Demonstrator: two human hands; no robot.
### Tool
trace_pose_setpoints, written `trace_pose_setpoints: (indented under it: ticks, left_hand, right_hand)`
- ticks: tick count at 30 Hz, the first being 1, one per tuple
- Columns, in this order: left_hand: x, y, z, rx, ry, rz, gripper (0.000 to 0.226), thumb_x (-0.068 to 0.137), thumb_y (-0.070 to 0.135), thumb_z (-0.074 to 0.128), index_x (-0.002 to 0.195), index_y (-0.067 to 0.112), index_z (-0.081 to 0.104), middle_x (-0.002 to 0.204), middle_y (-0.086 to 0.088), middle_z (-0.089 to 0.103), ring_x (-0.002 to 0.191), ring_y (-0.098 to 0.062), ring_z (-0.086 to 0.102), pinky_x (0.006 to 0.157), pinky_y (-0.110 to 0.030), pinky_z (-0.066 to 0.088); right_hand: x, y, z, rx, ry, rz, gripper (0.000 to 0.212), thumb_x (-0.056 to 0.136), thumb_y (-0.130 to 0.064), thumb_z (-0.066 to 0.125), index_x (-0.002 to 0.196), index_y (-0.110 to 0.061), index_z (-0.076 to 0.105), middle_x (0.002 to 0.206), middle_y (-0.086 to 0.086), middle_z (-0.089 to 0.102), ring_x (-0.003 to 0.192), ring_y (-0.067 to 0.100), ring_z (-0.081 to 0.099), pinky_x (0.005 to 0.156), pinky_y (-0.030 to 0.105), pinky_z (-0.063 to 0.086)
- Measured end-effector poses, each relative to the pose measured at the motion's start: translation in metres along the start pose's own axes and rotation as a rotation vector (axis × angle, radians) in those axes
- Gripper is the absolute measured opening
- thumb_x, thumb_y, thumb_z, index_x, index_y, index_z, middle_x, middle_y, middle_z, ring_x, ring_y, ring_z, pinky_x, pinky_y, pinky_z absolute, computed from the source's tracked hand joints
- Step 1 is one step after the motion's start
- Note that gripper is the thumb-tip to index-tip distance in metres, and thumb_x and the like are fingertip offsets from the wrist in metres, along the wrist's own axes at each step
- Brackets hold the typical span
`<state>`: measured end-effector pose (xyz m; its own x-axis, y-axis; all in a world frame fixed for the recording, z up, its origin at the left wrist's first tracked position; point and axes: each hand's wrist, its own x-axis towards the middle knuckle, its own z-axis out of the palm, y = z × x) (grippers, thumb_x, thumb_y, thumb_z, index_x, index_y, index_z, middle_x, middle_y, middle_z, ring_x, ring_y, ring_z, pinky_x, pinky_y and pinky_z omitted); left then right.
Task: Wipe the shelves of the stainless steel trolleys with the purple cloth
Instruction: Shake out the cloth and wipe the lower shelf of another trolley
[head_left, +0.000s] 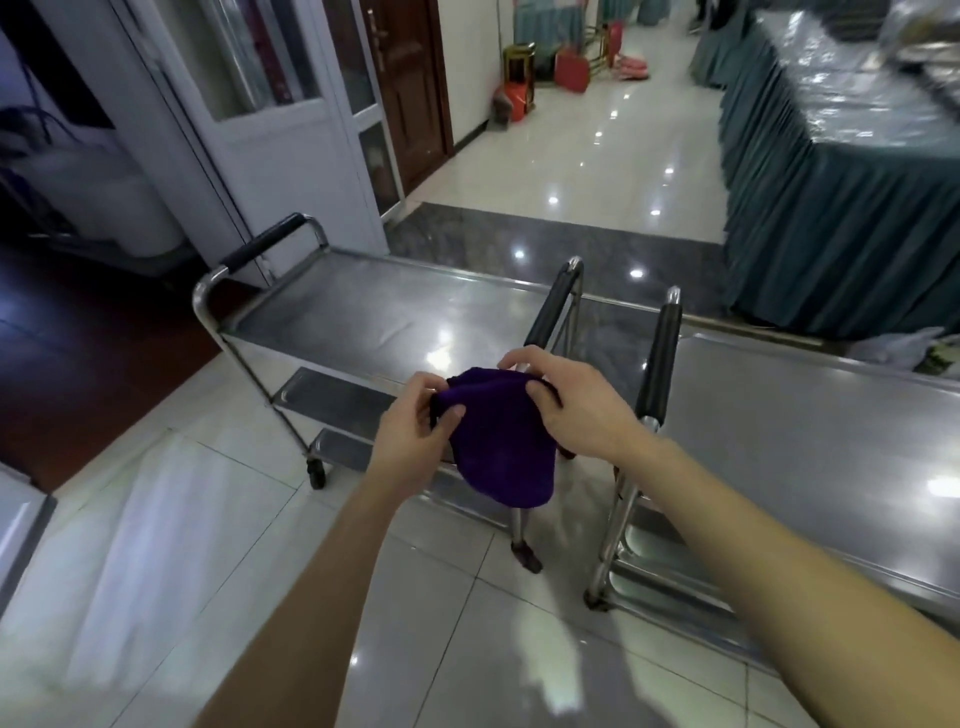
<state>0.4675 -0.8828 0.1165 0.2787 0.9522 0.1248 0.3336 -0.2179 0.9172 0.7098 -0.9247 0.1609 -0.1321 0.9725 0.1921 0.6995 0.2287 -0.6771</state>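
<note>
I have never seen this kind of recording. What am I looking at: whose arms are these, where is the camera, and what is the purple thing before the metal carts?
There is no machine here. The camera sits on a person's head and looks forward and down, so you see that person's own bare arms. The left hand and the right hand both pinch the upper edge of the purple cloth, which hangs in the air and touches no shelf. Behind it stand two stainless steel trolleys with their black handles side by side: the first trolley on the left, the second trolley on the right. Each has shelves below the top one. Farther back is a table with a green skirt.
</note>
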Motion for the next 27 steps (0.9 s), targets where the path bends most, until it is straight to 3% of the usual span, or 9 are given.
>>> trace_pose_setpoints:
  ticks: [3, 6, 9, 13, 16, 18, 22, 25, 27]
  left_hand:
    - [0.015, 0.002, -0.001, -0.005, 0.006, 0.029, 0.010, 0.107, 0.022, 0.066, 0.117, 0.024, 0.065, 0.104, 0.013, 0.073, 0.098, -0.009, 0.070, 0.087, -0.042, 0.063]
    - [0.030, 0.002, -0.005, 0.019, 0.003, 0.126, 0.004, 0.105, 0.025, 0.068, 0.108, 0.026, 0.071, 0.100, 0.010, 0.074, 0.095, -0.011, 0.069, 0.081, -0.030, 0.057]
    - [0.047, 0.002, -0.013, -0.017, -0.065, 0.122, 0.006, 0.100, 0.029, 0.071, 0.103, 0.031, 0.075, 0.100, 0.008, 0.076, 0.095, -0.016, 0.072, 0.082, -0.032, 0.060]
    - [0.076, -0.009, -0.027, 0.024, -0.076, 0.075, 0.011, 0.098, 0.038, 0.072, 0.106, 0.033, 0.076, 0.101, 0.005, 0.078, 0.095, -0.017, 0.075, 0.087, -0.049, 0.063]
    - [0.096, -0.022, -0.032, -0.035, -0.116, -0.046, 0.045, 0.087, 0.046, 0.085, 0.120, 0.024, 0.064, 0.112, 0.002, 0.077, 0.104, -0.021, 0.075, 0.090, -0.050, 0.064]
    - [0.110, -0.033, -0.031, 0.084, -0.157, -0.092, 0.058, 0.076, 0.043, 0.095, 0.121, 0.023, 0.063, 0.114, 0.003, 0.074, 0.108, -0.020, 0.072, 0.092, -0.048, 0.064]
    - [0.143, -0.049, -0.021, 0.241, -0.175, -0.118, 0.043, 0.081, 0.025, 0.095, 0.116, 0.029, 0.070, 0.108, 0.011, 0.075, 0.104, -0.005, 0.069, 0.094, -0.039, 0.058]
    - [0.176, -0.054, -0.020, 0.285, -0.183, -0.091, 0.027, 0.091, 0.019, 0.084, 0.114, 0.026, 0.073, 0.101, 0.004, 0.075, 0.098, -0.019, 0.071, 0.093, -0.053, 0.057]
    - [0.205, -0.053, -0.023, 0.298, -0.166, -0.055, 0.016, 0.093, 0.029, 0.074, 0.109, 0.030, 0.074, 0.095, 0.006, 0.074, 0.094, -0.020, 0.071, 0.088, -0.051, 0.058]
  right_hand:
    - [0.014, 0.006, 0.006, -0.092, -0.118, 0.019, 0.039, 0.098, -0.054, 0.070, 0.132, -0.045, 0.054, 0.119, -0.010, 0.065, 0.101, 0.014, 0.066, 0.090, 0.044, 0.060]
    - [0.028, 0.013, 0.018, 0.017, -0.110, 0.056, 0.042, 0.085, -0.065, 0.081, 0.111, -0.042, 0.057, 0.124, -0.012, 0.061, 0.105, 0.012, 0.065, 0.089, 0.041, 0.058]
    - [0.048, 0.017, 0.024, 0.132, -0.078, 0.055, 0.040, 0.083, -0.060, 0.086, 0.106, -0.038, 0.061, 0.146, -0.017, 0.060, 0.125, 0.009, 0.062, 0.100, 0.038, 0.054]
    - [0.090, 0.019, 0.026, 0.130, -0.073, -0.002, 0.020, 0.095, -0.045, 0.080, 0.104, -0.041, 0.063, 0.099, -0.016, 0.071, 0.093, 0.007, 0.068, 0.084, 0.041, 0.060]
    - [0.120, 0.028, 0.030, 0.157, 0.029, -0.057, 0.012, 0.102, -0.029, 0.073, 0.099, -0.029, 0.061, 0.083, -0.014, 0.068, 0.076, 0.006, 0.066, 0.071, 0.031, 0.056]
    - [0.138, 0.036, 0.029, 0.192, 0.075, -0.027, 0.016, 0.103, -0.027, 0.070, 0.096, -0.029, 0.056, 0.073, -0.009, 0.065, 0.064, 0.011, 0.061, 0.060, 0.029, 0.049]
    - [0.172, 0.058, 0.021, 0.251, 0.083, 0.049, 0.017, 0.103, -0.026, 0.069, 0.095, -0.028, 0.054, 0.076, -0.006, 0.068, 0.068, 0.020, 0.065, 0.065, 0.040, 0.054]
    - [0.191, 0.080, 0.013, 0.332, 0.148, 0.093, 0.014, 0.104, -0.025, 0.069, 0.103, -0.029, 0.056, 0.089, -0.009, 0.072, 0.078, 0.015, 0.069, 0.072, 0.036, 0.058]
    - [0.201, 0.098, 0.008, 0.431, 0.207, 0.180, 0.019, 0.106, -0.025, 0.067, 0.116, -0.032, 0.053, 0.098, -0.006, 0.075, 0.084, 0.016, 0.072, 0.077, 0.040, 0.061]
